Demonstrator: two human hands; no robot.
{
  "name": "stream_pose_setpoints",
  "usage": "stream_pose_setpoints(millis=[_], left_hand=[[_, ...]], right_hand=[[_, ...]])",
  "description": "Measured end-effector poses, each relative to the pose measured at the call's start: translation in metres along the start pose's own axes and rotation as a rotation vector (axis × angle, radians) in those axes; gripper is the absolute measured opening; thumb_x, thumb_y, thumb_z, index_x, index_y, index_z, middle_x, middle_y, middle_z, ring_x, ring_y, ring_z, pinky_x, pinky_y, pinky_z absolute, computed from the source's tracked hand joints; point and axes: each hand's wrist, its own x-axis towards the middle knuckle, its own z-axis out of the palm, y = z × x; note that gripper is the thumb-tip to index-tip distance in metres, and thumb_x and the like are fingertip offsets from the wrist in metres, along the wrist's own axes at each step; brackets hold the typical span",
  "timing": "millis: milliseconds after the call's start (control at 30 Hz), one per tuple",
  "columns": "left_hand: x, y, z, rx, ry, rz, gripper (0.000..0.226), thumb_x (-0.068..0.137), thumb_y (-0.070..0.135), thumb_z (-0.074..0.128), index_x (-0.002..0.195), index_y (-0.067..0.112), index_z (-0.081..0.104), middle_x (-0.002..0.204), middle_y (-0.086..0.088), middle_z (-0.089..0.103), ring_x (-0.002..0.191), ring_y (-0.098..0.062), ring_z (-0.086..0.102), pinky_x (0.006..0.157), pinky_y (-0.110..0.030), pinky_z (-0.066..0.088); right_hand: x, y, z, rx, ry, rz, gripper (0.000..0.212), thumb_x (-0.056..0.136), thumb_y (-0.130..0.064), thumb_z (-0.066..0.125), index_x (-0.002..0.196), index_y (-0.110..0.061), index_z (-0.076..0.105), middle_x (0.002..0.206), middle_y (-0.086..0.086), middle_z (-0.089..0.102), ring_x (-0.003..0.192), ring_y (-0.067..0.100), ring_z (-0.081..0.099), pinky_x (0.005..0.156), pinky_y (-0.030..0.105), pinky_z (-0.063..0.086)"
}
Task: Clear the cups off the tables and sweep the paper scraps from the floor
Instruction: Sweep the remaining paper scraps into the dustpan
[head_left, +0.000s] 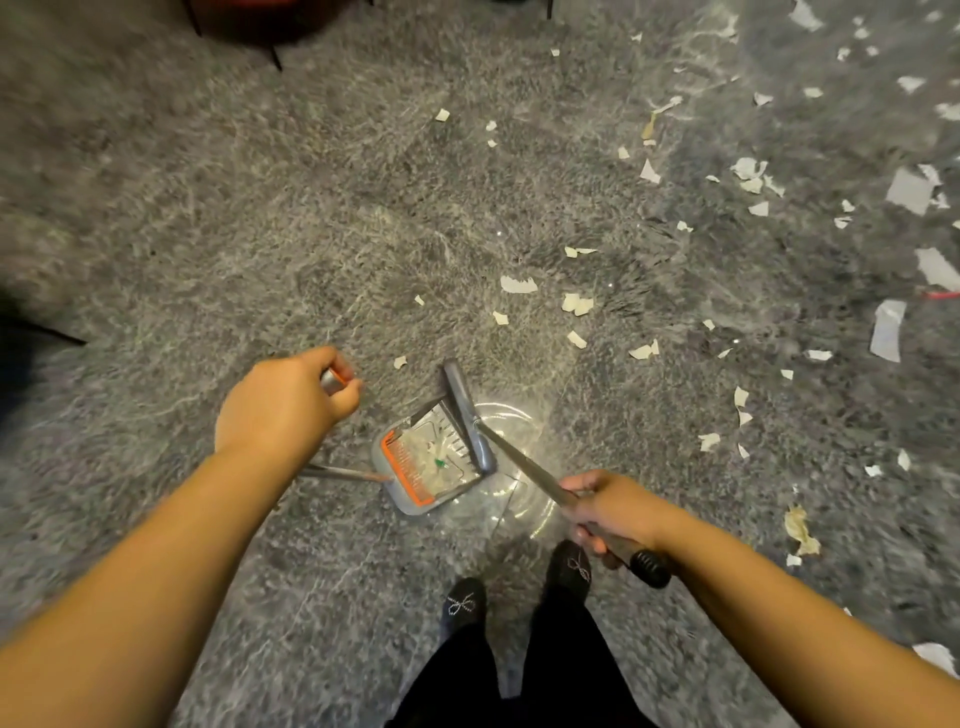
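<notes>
— What is held in each hand?

— The top of the dustpan handle (332, 378), silver with an orange band, is gripped by the left hand (283, 402), fingers curled round it. The broom handle (524, 470) is gripped by the right hand (613, 512), just above its black ribbed end (649, 568).

— Where are the dustpan and broom head seen?

— The grey dustpan (415, 506) with its orange comb (402, 470) is set on the floor (208, 208) just ahead of two black shoes (464, 603). White scraps and something small and green are seen inside it. The grey broom head (465, 410) is laid along the pan's far right side, touching its open mouth.

— And the paper scraps?

— Many white paper scraps (518, 284) are scattered over the grey carpeted floor, mostly toward the right edge and upper right corner of the floor in view; a few lie close beyond the broom head. A crumpled yellowish piece (800, 531) is seen to the right of the right hand.

— Anything else?

— Dark furniture legs (275, 56) are visible at the far edge, blurred.
</notes>
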Motion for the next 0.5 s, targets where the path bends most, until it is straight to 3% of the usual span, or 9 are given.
stream_pose_setpoints(millis=[333,500], left_hand=[[-0.016,-0.083,-0.038,-0.051,0.080,-0.184,0.021,0.081,0.048,0.071,0.068,0.042,0.054,0.062,0.011,0.051,0.056,-0.013,0.044,0.051,-0.027,0.032],[-0.019,-0.109,-0.052,-0.051,0.119,-0.257,0.014,0.079,0.046,0.072,0.075,0.038,0.061,0.073,-0.001,0.063,0.070,-0.026,0.054,0.060,-0.032,0.042]], right_hand=[[0.027,-0.030,0.034,0.099,-0.049,-0.030,0.025,0.095,0.000,0.051,0.110,-0.020,0.051,0.049,0.008,0.049,0.033,0.014,0.039,0.037,0.018,0.034],[0.052,-0.054,0.051,0.077,-0.065,-0.007,0.025,0.097,-0.004,0.049,0.113,-0.023,0.049,0.048,0.007,0.050,0.032,0.013,0.040,0.037,0.016,0.032]])
